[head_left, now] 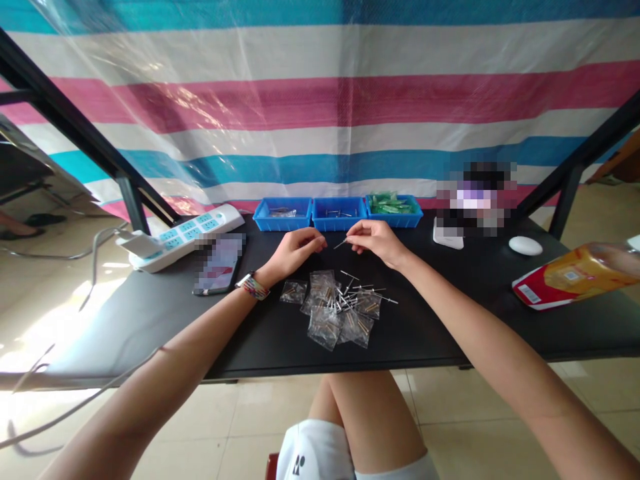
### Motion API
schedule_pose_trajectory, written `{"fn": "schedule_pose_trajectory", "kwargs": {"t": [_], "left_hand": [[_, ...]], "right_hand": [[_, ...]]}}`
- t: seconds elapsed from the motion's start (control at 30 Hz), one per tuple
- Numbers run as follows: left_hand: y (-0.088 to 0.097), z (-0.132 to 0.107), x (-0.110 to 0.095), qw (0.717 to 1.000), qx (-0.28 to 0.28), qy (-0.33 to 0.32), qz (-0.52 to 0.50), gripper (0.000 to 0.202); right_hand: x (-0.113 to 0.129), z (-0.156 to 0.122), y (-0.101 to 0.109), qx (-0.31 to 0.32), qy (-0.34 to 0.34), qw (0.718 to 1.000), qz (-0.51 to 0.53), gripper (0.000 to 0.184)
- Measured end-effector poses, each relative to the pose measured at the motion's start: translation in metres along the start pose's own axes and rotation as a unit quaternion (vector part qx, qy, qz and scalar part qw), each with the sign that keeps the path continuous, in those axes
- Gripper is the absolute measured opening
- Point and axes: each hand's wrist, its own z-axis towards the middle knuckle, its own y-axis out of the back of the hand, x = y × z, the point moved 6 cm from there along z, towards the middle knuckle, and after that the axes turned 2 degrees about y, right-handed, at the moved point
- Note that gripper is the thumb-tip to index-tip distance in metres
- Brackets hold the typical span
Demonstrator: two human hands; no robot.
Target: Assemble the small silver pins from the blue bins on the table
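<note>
Between the thumb and fingers of my right hand (375, 241) is a thin metal blind rivet (341, 244), its long pin pointing left. My left hand (299, 252) is just across from it, fingers curled together; whatever they may hold is hidden. Closer to me lies a loose pile of silvery blind rivets (345, 301), among small clear bags (324, 328) with brass-coloured pieces inside. Behind my hands stand a blue bin with clear packets (283, 222), a middle blue bin (339, 223) with some rivets, and a right blue bin (395, 220) holding green packets (390, 201).
To the left are a white power strip (187, 235) with a plugged-in adapter and a phone (220, 263). On the right lie a white square case (449, 235), a white oval mouse-like object (525, 246) and a drink bottle (575, 273). A striped sheet hangs behind the black table (240, 353).
</note>
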Motion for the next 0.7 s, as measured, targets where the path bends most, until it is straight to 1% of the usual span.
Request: {"fn": "schedule_pose_trajectory", "kwargs": {"t": [0.07,0.17,0.27,0.47,0.57,0.7], "left_hand": [[0.000,-0.001,-0.002,1.000,0.002,-0.001,-0.006,0.039],[0.000,-0.001,-0.002,1.000,-0.004,-0.004,-0.014,0.035],[-0.001,0.000,0.000,1.000,-0.007,-0.008,-0.014,0.028],[0.001,0.001,0.003,1.000,-0.025,-0.010,-0.006,0.024],[0.002,0.002,0.006,0.999,-0.037,-0.010,0.001,0.026],[0.002,0.003,0.013,0.999,-0.050,0.001,-0.013,0.030]], "right_hand": [[-0.004,-0.001,-0.007,-0.014,-0.022,0.997,0.077,0.037],[-0.009,-0.002,-0.018,-0.026,-0.033,0.992,0.122,0.044],[-0.013,-0.002,-0.022,-0.032,-0.028,0.991,0.125,0.047],[-0.018,-0.001,-0.021,-0.043,-0.030,0.988,0.143,0.050],[-0.017,-0.001,-0.021,-0.035,-0.025,0.989,0.138,0.047],[-0.013,-0.002,-0.021,-0.034,-0.005,0.990,0.138,0.042]]}}
